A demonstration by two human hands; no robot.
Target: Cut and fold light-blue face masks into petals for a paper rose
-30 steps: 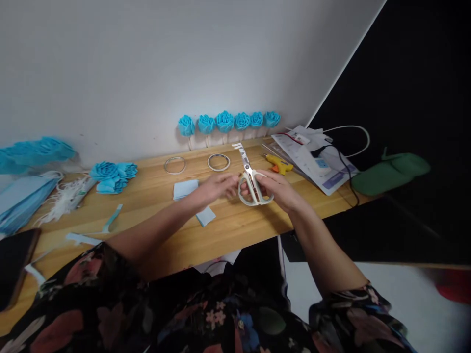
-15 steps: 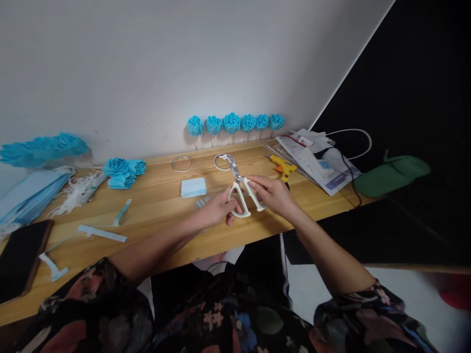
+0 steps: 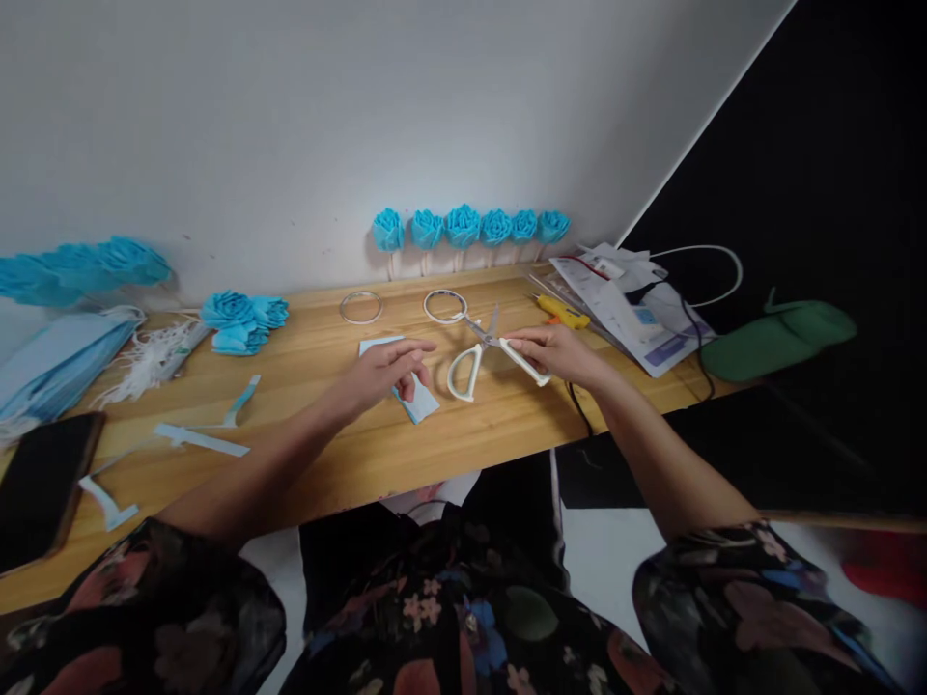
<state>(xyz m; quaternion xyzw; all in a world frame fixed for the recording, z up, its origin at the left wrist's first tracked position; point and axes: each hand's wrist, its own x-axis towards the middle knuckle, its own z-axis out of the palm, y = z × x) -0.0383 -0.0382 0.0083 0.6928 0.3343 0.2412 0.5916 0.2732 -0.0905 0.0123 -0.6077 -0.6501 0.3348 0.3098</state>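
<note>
White-handled scissors point(image 3: 470, 359) lie on the wooden table point(image 3: 348, 454) with their blades spread apart. My right hand point(image 3: 561, 350) rests on the right handle, fingers curled over it. My left hand point(image 3: 380, 372) is off the scissors and pinches a small light-blue piece of paper point(image 3: 418, 403) against the table. A stack of light-blue squares point(image 3: 377, 344) lies just behind that hand, partly hidden by it.
Two metal rings point(image 3: 360, 307) point(image 3: 444, 305) lie behind the hands. Blue paper roses on sticks point(image 3: 463, 227) lean on the wall; more roses point(image 3: 242, 319) at left. A yellow glue gun point(image 3: 561, 311), papers point(image 3: 623, 299), cut strips point(image 3: 199, 439) and a phone point(image 3: 36, 483) lie around.
The scissors went from held up in both hands down onto the table with blades spread. My left hand let go of them and moved left onto the blue paper piece.
</note>
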